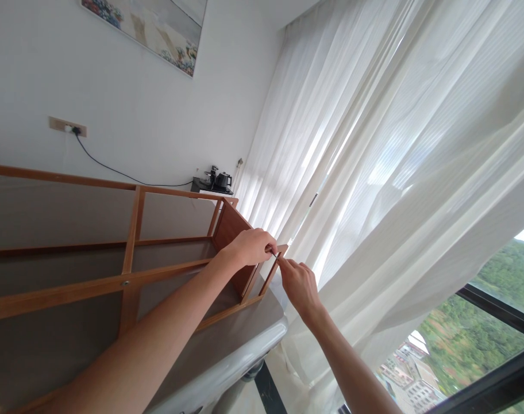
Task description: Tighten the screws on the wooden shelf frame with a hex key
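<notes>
A brown wooden frame [130,230] with slats and posts lies across a grey tabletop. At its right end is a solid wooden panel [232,223]. My left hand [254,247] reaches over the panel, its fingers curled and pinched on a thin dark metal rod [274,255]. Just to the right, my right hand [300,283] is closed, with its thumb and fingertips at the other end of that rod. Both hands are beside the frame's end post [282,249]. Fingers hide most of the rod, so its exact kind cannot be made out.
The table's rounded edge [270,333] runs below the frame. White curtains [352,144] hang close on the right, beside a window [494,310]. Behind the frame, a black kettle [223,181] stands on a small stand, its cord [115,171] running to a wall socket [57,123].
</notes>
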Demonstrator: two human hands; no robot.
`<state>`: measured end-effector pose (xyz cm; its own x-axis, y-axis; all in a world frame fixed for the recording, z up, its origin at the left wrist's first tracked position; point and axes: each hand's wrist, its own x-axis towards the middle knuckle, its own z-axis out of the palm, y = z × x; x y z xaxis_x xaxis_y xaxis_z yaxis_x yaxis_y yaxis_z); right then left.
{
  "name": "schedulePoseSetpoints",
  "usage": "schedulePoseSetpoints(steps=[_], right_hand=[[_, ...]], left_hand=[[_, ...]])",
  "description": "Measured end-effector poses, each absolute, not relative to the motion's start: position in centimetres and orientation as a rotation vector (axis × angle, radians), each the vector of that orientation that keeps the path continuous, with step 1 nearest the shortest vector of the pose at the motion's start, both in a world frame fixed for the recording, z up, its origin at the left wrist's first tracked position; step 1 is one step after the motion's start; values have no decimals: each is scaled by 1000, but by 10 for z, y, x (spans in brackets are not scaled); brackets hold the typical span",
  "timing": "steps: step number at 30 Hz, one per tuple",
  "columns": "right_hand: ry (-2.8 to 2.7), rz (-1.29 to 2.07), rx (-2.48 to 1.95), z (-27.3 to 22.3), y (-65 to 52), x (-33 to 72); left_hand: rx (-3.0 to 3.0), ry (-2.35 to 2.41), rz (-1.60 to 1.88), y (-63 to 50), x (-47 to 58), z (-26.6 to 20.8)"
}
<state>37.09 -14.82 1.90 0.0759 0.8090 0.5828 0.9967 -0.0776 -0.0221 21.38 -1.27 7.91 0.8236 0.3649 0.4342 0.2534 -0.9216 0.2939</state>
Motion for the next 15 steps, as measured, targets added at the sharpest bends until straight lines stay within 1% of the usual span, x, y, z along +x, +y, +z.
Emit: schedulePoseSetpoints(steps=[3, 4, 7, 9, 11, 15], right_hand=[[-1732, -409, -1925, 19, -149, 361], [-1700, -283, -1901, 19, -149, 357], [-1500, 268, -1731, 21, -148, 343], [-1334, 547, -1596, 23, -147, 335], [-1234, 645, -1526, 23, -146, 329], [-1180, 625, -1492, 17, -144, 323]], left_hand=[[2780, 490, 714, -15, 213, 81], [2777, 488, 710, -15, 212, 81], [2772, 497, 700, -18, 210, 84], [2766, 518, 695, -20, 210, 85], [2760, 532, 690, -20, 209, 86], [2770, 535, 686, -19, 210, 85]])
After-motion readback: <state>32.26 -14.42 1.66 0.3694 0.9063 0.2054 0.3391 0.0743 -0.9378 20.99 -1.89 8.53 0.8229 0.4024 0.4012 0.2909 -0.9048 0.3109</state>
